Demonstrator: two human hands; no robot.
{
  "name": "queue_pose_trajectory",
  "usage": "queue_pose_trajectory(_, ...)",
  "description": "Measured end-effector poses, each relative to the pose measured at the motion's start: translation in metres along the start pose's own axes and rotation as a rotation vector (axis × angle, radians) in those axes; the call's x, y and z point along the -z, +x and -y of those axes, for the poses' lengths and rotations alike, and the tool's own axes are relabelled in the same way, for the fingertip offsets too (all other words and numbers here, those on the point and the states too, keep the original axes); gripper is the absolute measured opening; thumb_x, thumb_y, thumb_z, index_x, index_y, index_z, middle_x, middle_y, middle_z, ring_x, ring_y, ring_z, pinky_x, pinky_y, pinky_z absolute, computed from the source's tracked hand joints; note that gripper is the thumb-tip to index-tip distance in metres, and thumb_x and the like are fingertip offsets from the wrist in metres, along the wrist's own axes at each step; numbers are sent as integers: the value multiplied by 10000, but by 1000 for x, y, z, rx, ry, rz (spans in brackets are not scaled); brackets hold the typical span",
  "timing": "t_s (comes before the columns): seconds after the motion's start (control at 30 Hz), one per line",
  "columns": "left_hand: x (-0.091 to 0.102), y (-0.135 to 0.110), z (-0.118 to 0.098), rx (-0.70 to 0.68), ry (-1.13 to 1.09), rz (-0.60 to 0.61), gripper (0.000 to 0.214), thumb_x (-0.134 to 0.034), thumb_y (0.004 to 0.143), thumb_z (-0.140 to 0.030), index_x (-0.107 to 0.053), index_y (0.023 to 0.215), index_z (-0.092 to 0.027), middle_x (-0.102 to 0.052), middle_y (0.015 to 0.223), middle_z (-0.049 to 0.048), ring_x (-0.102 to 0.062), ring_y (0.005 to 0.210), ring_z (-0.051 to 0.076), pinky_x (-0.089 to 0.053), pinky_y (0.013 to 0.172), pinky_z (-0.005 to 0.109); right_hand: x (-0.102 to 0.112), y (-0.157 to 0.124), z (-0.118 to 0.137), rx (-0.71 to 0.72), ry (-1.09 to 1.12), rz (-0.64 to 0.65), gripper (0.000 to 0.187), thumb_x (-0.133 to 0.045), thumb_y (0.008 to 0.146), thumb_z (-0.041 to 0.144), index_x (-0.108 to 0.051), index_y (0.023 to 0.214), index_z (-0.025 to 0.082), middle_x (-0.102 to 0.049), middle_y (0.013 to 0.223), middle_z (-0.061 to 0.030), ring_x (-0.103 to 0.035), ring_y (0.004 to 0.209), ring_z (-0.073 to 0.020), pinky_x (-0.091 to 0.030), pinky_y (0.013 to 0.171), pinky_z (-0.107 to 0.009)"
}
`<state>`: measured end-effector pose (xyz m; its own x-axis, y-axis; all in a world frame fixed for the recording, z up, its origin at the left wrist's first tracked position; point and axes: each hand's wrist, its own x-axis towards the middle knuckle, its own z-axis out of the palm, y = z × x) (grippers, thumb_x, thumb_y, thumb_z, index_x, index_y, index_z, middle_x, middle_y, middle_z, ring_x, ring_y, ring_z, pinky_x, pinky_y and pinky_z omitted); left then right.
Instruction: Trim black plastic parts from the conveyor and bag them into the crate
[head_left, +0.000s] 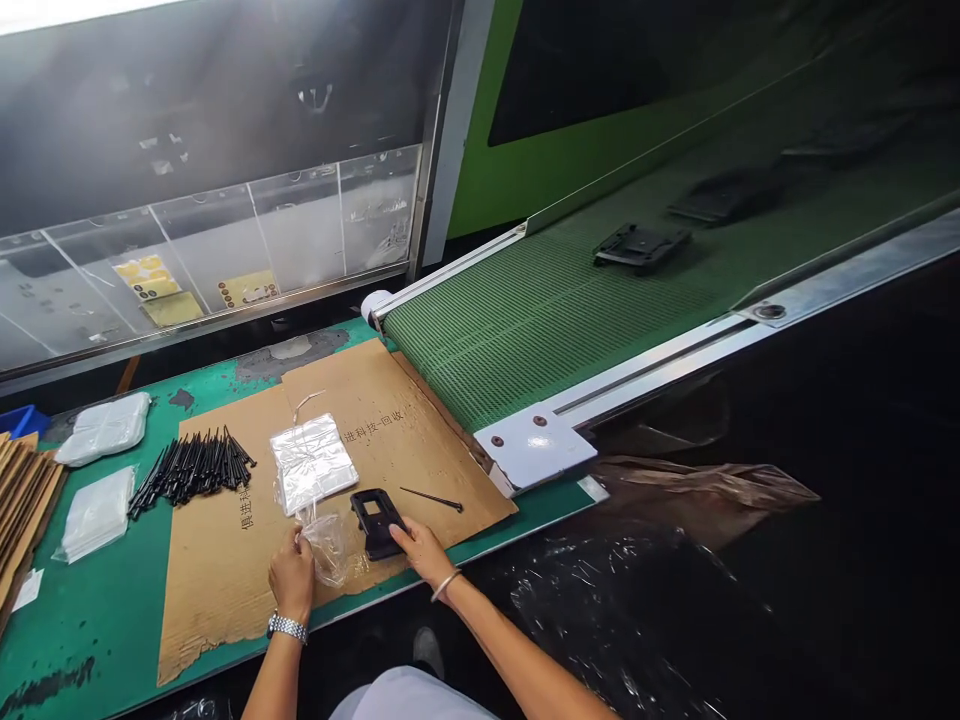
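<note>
My left hand [292,577], with a metal watch at the wrist, is closed on the edge of a clear plastic bag [328,552]. To its right, my right hand [424,556] grips the lower end of a black plastic part [373,518] that has a rectangular opening. The bag lies beside the part, and I cannot tell whether they touch. Just above the bag is a stack of clear bags [313,462] on the cardboard sheet [217,590]. One thin black rod [431,498] with a thicker end lies right of the part.
Many black rods [196,466] are piled at the left, near two stacks of white bags [97,512]. A green conveyor belt [487,335] slopes up to the right, carrying black parts [641,246]. Folded cardboard [22,510] stands at the far left of the green table [82,620].
</note>
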<state>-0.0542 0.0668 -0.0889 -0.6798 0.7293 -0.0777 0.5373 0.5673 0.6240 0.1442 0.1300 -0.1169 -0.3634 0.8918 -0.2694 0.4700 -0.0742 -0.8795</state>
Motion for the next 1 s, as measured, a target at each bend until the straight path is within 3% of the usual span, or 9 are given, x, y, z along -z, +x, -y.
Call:
queue_pose_trajectory(0.17,-8,10,-2,-37,-149,162,254,-486,714,-273,-649,881,-171,-511,457,-21,-483,475,152,-298,497,248,1,-32,10,-56,382,470,667,-402,640,755,-538,836,133,-491,578,16,-338,346,-42,-252,324,-172)
queue_pose_trajectory(0.23,-12,14,-1,-70,-239,270,308,-515,694,-350,-647,877,-141,-485,442,-41,-470,458,137,-315,482,238,-10,-33,10,-115,393,518,672,-452,560,779,-518,757,139,-467,522,32,-368,336,-49,-265,317,-167)
queue_pose_trajectory(0.33,-15,13,4,-113,-344,399,421,-484,698,-446,-632,901,-109,-586,560,-3,-529,535,148,-388,522,248,-26,-22,4,-169,320,347,648,-368,586,790,-464,716,162,-424,505,52,-368,326,-55,-260,311,-168)
queue_pose_trajectory(0.47,-14,-4,11,-158,-361,467,352,-442,742,-391,-634,879,-131,-663,763,64,-587,713,194,-433,665,296,-38,-9,-5,-177,196,92,470,-320,741,640,-428,706,184,-429,549,40,-415,370,-83,-290,358,-195)
queue_pose_trajectory(0.57,-14,-13,11,-205,-212,327,342,-435,764,-324,-592,1007,-142,-638,893,116,-569,846,247,-411,743,360,-42,-12,-3,-105,97,-3,247,-444,773,414,-462,679,186,-511,627,-8,-522,580,-146,-387,534,-249)
queue_pose_trajectory(0.67,-17,-7,5,-394,70,109,342,-388,803,-293,-561,1051,-135,-601,919,150,-549,867,269,-406,740,401,-43,-17,4,-18,64,7,83,-520,723,256,-522,681,184,-576,747,-42,-531,782,-194,-390,714,-294)
queue_pose_trajectory(0.73,-21,1,-1,-524,141,128,318,-332,834,-273,-597,956,-147,-612,840,132,-567,791,246,-425,687,376,-44,-16,7,19,82,35,39,-554,687,220,-552,701,184,-591,768,-40,-533,807,-201,-385,751,-303)
queue_pose_trajectory(0.9,-20,-1,-13,-753,84,343,263,-373,840,-274,-629,838,-216,-649,697,48,-598,658,159,-431,604,253,-55,0,2,-16,232,29,149,-508,732,328,-523,725,180,-538,606,13,-523,545,-132,-422,524,-239)
queue_pose_trajectory(1.0,-13,-10,-21,-781,88,391,271,-361,851,-260,-628,867,-216,-672,713,55,-614,636,154,-407,553,234,-63,9,0,-72,354,-28,284,-408,772,467,-455,762,187,-472,541,50,-431,384,-86,-352,369,-191)
